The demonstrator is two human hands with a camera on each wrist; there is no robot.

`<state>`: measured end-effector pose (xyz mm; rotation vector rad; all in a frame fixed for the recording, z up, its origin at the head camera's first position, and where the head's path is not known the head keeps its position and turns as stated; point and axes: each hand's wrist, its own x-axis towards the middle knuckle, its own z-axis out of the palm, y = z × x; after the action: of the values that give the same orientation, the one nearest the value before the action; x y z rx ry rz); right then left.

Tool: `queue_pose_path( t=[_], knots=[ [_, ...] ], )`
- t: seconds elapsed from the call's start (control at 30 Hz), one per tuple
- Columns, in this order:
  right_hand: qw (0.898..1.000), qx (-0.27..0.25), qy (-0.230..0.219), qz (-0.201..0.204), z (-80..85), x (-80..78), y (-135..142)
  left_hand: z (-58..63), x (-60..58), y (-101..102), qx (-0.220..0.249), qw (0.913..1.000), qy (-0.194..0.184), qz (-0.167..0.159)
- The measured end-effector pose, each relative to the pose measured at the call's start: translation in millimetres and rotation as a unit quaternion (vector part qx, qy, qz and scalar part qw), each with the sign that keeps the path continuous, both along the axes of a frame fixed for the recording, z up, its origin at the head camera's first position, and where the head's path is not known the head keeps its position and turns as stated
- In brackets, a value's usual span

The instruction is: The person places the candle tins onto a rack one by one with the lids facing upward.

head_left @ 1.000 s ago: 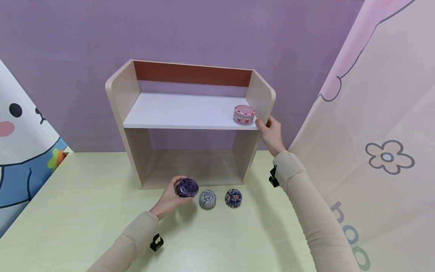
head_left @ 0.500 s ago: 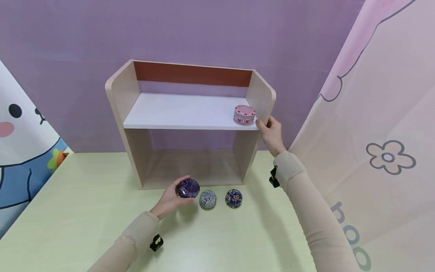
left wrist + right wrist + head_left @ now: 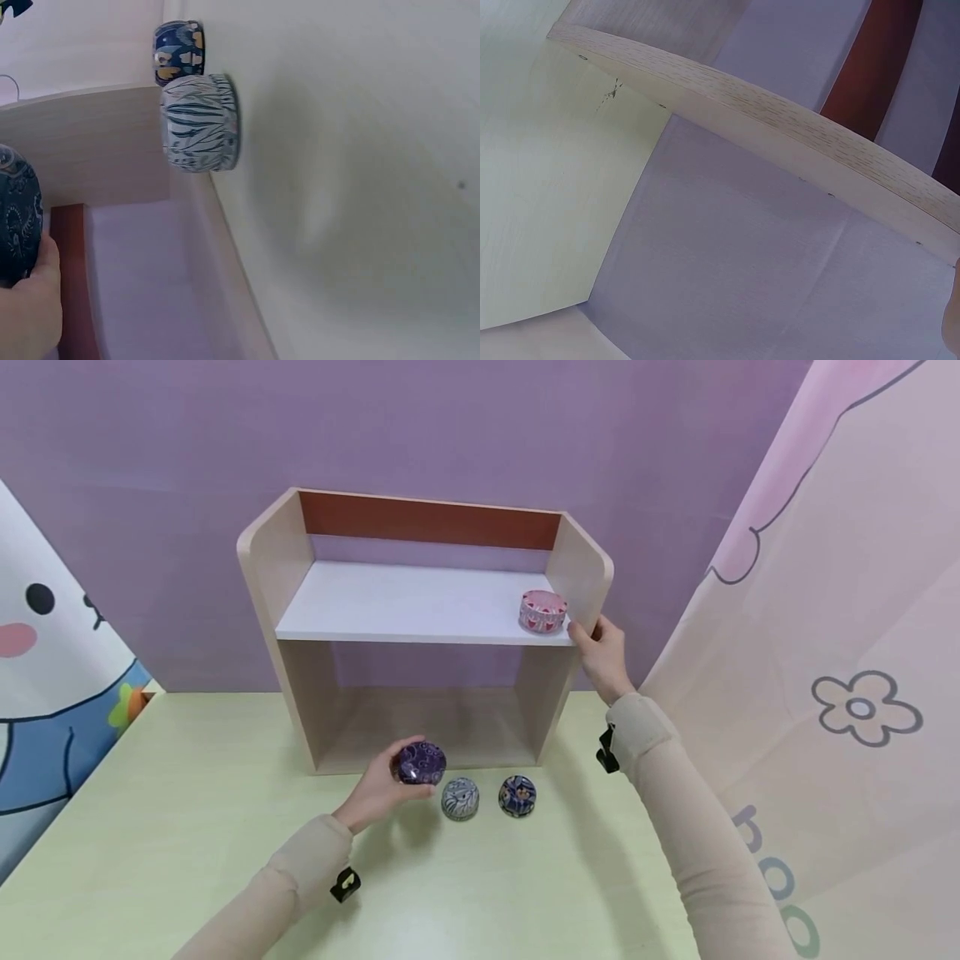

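My left hand [image 3: 381,789] grips a dark purple round tin [image 3: 422,763] with a swirl pattern, thumb and fingers on its sides, raised over the table in front of the shelf. Just right of it on the table stand a grey-white leaf-patterned tin [image 3: 460,799] and a dark blue floral tin [image 3: 517,797]; both also show in the left wrist view. With my right hand [image 3: 603,658] I hold the right side panel of the small wooden shelf [image 3: 427,635]. A pink tin with hearts [image 3: 543,612] sits at the right end of the white upper board, near my right thumb.
The shelf stands on a pale yellow-green table [image 3: 225,835] against a purple backdrop [image 3: 450,427]. A pale patterned curtain [image 3: 810,635] hangs at the right, and a cartoon-printed cloth [image 3: 52,652] at the left.
My left hand has lifted the purple tin slightly up and toward the shelf. My right hand keeps its hold on the side panel, and the view has shifted a little.
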<state>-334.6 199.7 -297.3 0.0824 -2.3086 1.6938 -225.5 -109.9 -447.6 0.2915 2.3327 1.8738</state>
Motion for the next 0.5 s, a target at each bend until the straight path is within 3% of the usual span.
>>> queue_pose_path(
  t=[0.5],
  knots=[
    [1.0, 0.003, 0.008, -0.001, -0.7, -0.8, 0.4, 38.3, -1.8, 8.8, -0.059, 0.9982, 0.011, -0.003]
  ],
)
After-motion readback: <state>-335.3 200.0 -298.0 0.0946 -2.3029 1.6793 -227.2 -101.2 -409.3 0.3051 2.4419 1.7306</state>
